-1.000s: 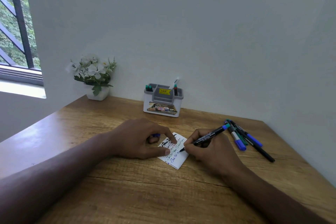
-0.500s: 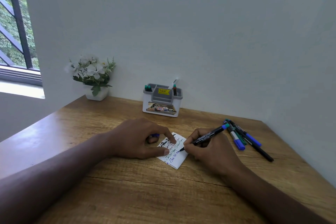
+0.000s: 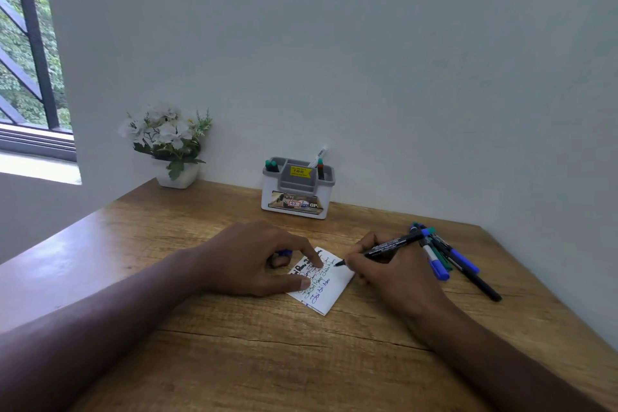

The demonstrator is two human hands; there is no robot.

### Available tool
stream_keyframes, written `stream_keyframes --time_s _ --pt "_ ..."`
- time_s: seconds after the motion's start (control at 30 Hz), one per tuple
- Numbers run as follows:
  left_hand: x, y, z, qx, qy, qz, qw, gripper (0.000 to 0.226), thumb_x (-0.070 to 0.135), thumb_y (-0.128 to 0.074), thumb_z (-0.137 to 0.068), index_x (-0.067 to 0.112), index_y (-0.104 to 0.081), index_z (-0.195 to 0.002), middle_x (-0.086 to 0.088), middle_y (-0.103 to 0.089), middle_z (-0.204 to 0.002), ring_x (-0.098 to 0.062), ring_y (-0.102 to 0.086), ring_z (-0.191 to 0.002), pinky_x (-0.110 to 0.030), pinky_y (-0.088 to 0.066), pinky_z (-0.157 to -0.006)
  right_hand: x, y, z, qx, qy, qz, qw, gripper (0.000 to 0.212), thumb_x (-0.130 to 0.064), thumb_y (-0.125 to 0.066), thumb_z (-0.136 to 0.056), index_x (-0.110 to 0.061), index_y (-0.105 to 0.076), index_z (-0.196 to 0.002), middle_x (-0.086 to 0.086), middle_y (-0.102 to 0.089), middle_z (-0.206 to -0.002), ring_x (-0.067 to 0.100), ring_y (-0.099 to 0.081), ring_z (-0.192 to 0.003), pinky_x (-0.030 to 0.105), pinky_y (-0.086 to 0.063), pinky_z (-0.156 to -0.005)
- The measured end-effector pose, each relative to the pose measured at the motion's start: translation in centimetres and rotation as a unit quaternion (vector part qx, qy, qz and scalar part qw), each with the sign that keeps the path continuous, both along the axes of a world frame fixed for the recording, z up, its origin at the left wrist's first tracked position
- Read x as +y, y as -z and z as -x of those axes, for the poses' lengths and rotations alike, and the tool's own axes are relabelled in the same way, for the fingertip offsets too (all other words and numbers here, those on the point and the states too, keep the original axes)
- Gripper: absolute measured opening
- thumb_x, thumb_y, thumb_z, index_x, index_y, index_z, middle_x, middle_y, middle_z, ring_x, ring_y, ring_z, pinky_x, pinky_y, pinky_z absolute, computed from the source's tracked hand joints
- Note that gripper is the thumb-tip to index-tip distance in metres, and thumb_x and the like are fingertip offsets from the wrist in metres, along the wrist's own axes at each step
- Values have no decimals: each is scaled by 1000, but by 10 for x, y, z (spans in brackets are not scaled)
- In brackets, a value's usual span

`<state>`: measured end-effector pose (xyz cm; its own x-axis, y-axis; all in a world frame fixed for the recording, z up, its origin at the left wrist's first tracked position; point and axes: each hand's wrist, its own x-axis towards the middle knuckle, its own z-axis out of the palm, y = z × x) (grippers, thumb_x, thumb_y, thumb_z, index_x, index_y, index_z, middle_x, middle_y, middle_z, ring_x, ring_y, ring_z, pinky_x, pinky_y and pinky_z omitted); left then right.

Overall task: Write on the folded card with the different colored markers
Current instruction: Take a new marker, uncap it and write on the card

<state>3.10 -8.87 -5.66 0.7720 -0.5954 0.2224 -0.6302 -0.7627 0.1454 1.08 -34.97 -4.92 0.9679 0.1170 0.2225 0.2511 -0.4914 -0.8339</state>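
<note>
The white and grey desk organizer (image 3: 296, 191) by the wall held a few pens in its end slots and wore a yellow price sticker; I could read "OP" on its front label. The folded card (image 3: 322, 281) lay on the wooden table (image 3: 234, 361), white, lined with coloured handwriting too small to read. My left hand (image 3: 254, 261) pressed it flat with fingertip and thumb; my right hand (image 3: 394, 271) gripped a black marker (image 3: 384, 246), tip on the card.

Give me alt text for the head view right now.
The right hand holds a black marker with its tip at the card, which the left hand pins to the desk. More markers lie to the right; an organizer and flowers stand by the wall.
</note>
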Motion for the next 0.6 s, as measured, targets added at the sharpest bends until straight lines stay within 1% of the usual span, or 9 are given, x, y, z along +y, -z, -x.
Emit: stream_keyframes --time_s 0.13,0.27,0.33,0.4,0.47,0.53,0.6 --pt "0 0 1 5 -3 -1 1000 44 78 -52 -94 65 -49 -136 16 -61 -88 -6 -59 -87 -41 -54 -74 -1 0 -1 -18 -12 35 999 4 -21 -82 -84 -22 -80 -81 -15 -77 -75 -13 -66 -70 6 -46 -54" --pt "0 1 0 10 -4 -2 1000 44 78 -52 -94 65 -49 -136 22 -60 -88 -4 -58 -87 -38 -53 -73 1 3 -1 -18 -45 59 997 3 -23 -82 -84 -25 -80 -83 -13 -79 -84 -9 -70 -84 10 -54 -62" --pt "0 2 -1 9 -4 -2 1000 44 77 -52 -95 64 -50 -136 23 -57 -85 -3 -57 -85 -36 -51 -71 1 4 -3 -22 -37 64 997 3 -24 -82 -84 -26 -80 -83 -14 -79 -85 -9 -70 -85 9 -54 -63" --pt "0 1 -1 7 -3 -1 1000 44 78 -52 -94 64 -50 -136 20 -58 -84 -4 -57 -84 -38 -51 -71 0 4 -6 -27 -29 58 998 3 -23 -82 -83 -25 -81 -83 -14 -80 -84 -9 -70 -84 8 -54 -63" --pt "0 1 -1 10 -1 -1 1000 44 79 -50 -94 65 -49 -136 18 -62 -89 -6 -58 -86 -41 -54 -73 -1 3 -6 -23 -37 55 998 3 -21 -82 -83 -24 -81 -83 -13 -80 -84 -7 -71 -83 9 -54 -63" --pt "1 2 -2 5 1 -4 1000 45 81 -48 -93 66 -47 -136 15 -67 -98 -7 -61 -91 -44 -55 -77 -1 3 -6 -29 -38 59 997 4 -20 -83 -82 -24 -81 -81 -14 -80 -83 -5 -71 -81 10 -53 -62" --pt "1 3 -3 -1 2 -5 1000 45 82 -46 -93 67 -45 -136 16 -69 -104 -7 -62 -95 -44 -55 -80 -1 3 -6 -33 -34 63 997 4 -20 -83 -81 -23 -80 -78 -13 -80 -82 -4 -71 -80 11 -54 -62"
